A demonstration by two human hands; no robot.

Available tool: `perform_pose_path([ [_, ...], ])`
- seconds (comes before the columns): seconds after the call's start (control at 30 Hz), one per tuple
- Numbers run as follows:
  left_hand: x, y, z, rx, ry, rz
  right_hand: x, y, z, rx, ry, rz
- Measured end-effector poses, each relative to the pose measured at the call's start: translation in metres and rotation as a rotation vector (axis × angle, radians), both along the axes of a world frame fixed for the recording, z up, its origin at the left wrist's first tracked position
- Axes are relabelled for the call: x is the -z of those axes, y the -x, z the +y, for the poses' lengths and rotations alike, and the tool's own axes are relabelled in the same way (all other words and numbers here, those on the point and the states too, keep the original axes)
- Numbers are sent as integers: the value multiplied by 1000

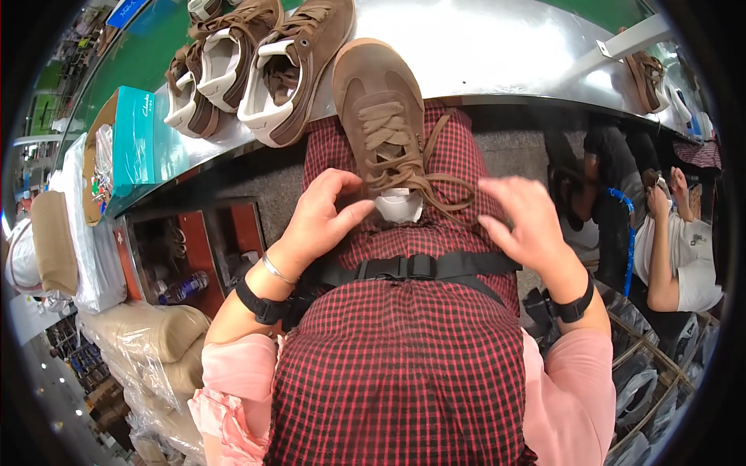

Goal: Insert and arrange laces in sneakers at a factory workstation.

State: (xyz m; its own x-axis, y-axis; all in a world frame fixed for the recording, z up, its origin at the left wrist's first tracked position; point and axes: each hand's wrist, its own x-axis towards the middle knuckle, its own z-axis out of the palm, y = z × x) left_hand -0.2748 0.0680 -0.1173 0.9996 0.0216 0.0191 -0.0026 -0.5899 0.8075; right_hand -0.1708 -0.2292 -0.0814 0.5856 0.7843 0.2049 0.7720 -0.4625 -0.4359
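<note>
A brown suede sneaker (381, 101) rests with its toe on the metal bench edge and its heel end toward my lap. Its brown laces (400, 167) are threaded, with a loose loop and ends lying to the right of the tongue. The white tongue (399, 206) shows a pale label. Beside the tongue on the left is my left hand (326, 213), thumb and forefinger apart; its other fingers are partly hidden. My right hand (524, 217) hovers by the lace loop, fingers spread, with nothing visible in it.
Several brown sneakers (291, 74) stand at the bench's left. A teal box (134, 144) holds small items at the far left. Another brown shoe (643, 81) sits at the bench's right, past a metal bar (637, 39). A co-worker (676, 248) sits at the right.
</note>
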Motion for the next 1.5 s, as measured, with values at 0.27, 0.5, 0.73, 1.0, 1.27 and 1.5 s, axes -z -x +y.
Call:
perform_pose_path([
  [0.27,-21,-2,5,-48,212,312,22,1,90,79,-38,133],
  [0.5,-23,24,15,42,235,394,44,-3,79,116,-84,342],
  [0.73,-80,22,37,589,478,526,46,-23,-7,160,-57,666],
  [1.0,-113,0,4,651,746,459,-104,-11,21,-867,-337,863],
  [1.27,-140,-13,-30,62,997,180,-62,30,97,-1025,39,636],
  [1.5,-169,18,-24,1247,197,-112,-32,8,80,-448,-373,89],
])
